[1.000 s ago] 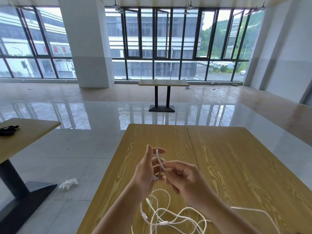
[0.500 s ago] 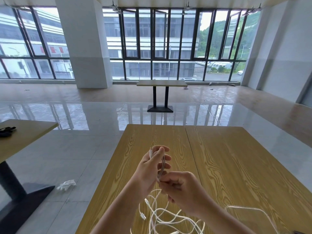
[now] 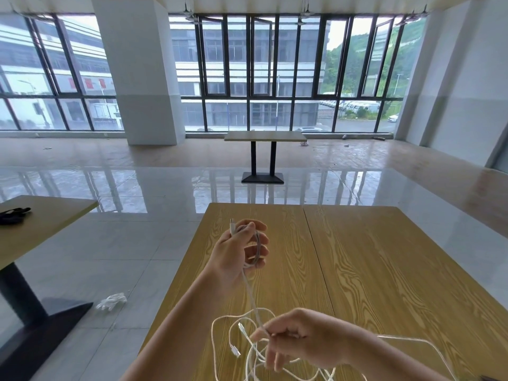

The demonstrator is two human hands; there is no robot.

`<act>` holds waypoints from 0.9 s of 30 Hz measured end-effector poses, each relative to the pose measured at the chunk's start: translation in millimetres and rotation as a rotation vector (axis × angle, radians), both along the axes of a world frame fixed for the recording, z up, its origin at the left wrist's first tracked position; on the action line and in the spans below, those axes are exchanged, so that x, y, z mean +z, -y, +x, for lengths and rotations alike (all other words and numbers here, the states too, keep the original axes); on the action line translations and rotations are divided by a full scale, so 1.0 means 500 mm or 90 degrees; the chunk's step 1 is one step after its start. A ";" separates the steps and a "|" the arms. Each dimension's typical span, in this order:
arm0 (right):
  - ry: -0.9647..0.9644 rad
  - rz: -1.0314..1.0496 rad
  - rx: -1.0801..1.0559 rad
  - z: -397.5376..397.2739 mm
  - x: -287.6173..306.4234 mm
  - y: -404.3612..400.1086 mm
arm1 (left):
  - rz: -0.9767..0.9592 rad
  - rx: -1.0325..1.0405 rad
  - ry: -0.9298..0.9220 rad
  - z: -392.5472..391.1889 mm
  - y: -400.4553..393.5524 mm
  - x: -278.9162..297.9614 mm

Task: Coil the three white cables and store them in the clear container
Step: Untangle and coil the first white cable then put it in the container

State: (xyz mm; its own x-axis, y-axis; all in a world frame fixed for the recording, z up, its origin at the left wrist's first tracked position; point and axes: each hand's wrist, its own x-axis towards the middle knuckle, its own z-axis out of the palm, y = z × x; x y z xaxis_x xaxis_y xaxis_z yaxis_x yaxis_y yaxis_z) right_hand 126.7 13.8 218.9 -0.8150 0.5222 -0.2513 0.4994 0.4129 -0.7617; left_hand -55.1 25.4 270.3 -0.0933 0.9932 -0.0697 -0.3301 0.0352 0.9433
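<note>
L hand [image 3: 238, 250] raised over wooden table [image 3: 371, 270], fingers curled round a few wound loops of white cable [image 3: 257, 250], plug end poking up past thumb. Same cable runs taut down to R hand [image 3: 299, 338], pinched betw thumb & forefinger, other fingers loosely bent. Below R hand, tangle of loose white cables [image 3: 242, 350] on table near front edge. Clear container [image 3: 428, 346] just behind R wrist, only rim visible. Crumpled white glove [image 3: 111, 301] on floor, L of table.
</note>
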 end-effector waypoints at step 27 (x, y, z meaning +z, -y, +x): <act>0.026 0.232 -0.310 0.030 -0.020 -0.130 | 0.070 -0.083 -0.172 -0.031 -0.006 -0.016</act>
State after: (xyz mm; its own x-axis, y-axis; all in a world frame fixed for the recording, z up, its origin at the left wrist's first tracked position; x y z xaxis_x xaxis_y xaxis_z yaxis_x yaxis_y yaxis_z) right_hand 141.5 79.0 208.8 -0.4538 0.8910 -0.0121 0.7224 0.3599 -0.5904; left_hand -70.4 28.4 262.2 0.0347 0.9982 0.0492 -0.0657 -0.0469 0.9967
